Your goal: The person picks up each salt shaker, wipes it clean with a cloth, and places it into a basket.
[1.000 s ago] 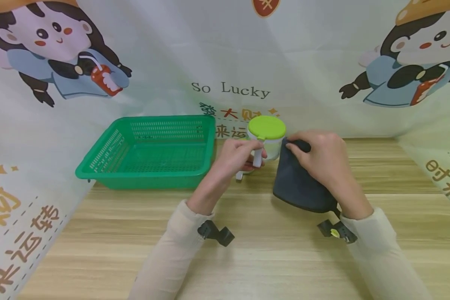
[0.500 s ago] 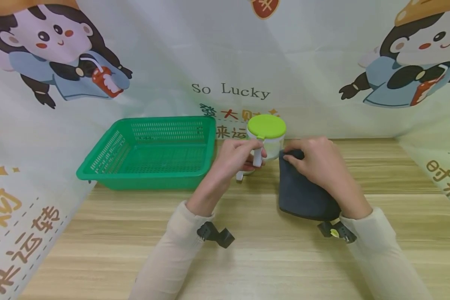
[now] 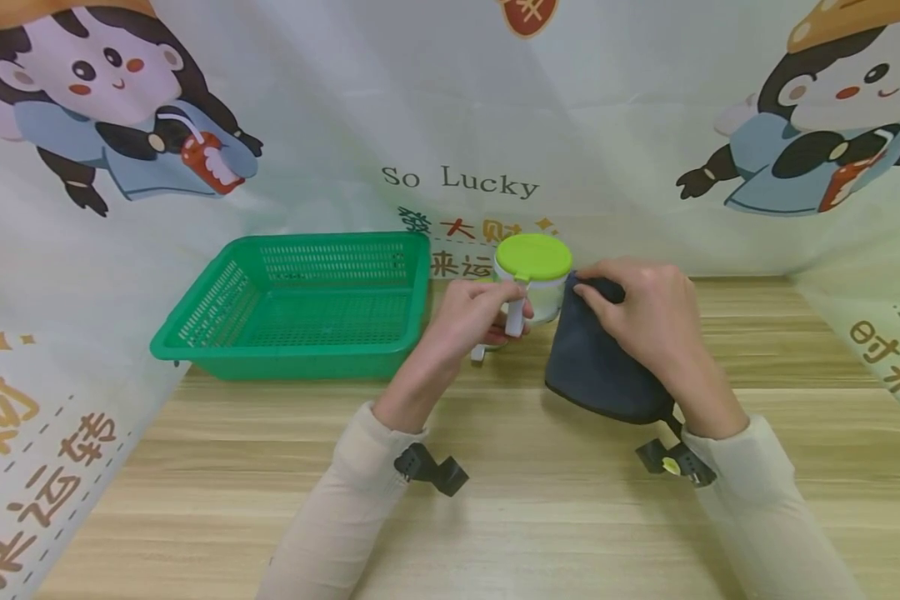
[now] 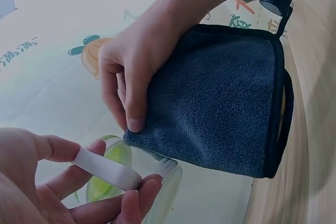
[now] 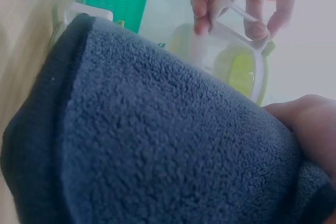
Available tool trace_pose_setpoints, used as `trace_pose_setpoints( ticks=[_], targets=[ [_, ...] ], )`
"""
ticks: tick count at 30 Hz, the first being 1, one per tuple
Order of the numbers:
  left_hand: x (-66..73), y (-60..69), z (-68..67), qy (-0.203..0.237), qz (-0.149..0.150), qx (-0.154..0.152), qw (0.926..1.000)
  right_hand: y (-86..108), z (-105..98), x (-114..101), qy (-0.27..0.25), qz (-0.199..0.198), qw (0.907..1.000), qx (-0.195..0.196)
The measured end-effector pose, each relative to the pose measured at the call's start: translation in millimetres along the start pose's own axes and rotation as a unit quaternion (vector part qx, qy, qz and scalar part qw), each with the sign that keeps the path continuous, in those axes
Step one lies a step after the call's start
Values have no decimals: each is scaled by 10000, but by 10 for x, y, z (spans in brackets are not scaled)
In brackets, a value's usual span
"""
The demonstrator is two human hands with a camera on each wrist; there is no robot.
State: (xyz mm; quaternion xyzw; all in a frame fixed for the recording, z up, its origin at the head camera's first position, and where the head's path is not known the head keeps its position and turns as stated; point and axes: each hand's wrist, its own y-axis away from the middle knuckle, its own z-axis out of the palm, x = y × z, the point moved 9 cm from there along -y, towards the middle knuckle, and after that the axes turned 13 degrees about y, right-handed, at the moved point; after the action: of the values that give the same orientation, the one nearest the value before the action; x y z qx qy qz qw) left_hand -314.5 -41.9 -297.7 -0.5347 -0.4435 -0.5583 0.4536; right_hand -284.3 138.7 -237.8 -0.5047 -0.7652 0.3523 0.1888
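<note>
A clear seasoning jar point(image 3: 546, 298) with a lime-green lid point(image 3: 534, 256) is near the back wall in the head view. My left hand point(image 3: 474, 317) holds it by its white handle point(image 4: 107, 170), thumb on one side and fingers on the other. My right hand point(image 3: 637, 312) pinches a dark blue-grey towel point(image 3: 600, 367) at its upper corner, by the jar's right side. The towel hangs down, its fuzzy face and dark edging showing in the left wrist view. It covers much of the right wrist view and hides part of the jar.
A green plastic basket point(image 3: 307, 362) stands on the wooden table point(image 3: 540, 517) at the left. A second white handle point(image 3: 478, 354) shows below my left hand, its container mostly hidden. A printed cloth backdrop point(image 3: 615, 108) rises behind and at both sides.
My right hand drew the towel down along the jar's side toward me, then brought it back up to the lid's edge. The left hand and the jar have stayed in place.
</note>
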Motion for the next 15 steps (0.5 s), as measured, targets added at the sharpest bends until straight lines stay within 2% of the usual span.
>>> trace_pose_setpoints(
  ticks=[6,13,15],
  targets=[
    [7,2,-7,71,-44,58,9999,2,53,-33,99,-110,9994,-306],
    [28,26,-10,189,0,72,9998,29,230,-45,226,-213,9928,-1156],
    [29,24,-6,178,5,69,9998,35,256,-28,240,-170,9919,-1236]
  ],
)
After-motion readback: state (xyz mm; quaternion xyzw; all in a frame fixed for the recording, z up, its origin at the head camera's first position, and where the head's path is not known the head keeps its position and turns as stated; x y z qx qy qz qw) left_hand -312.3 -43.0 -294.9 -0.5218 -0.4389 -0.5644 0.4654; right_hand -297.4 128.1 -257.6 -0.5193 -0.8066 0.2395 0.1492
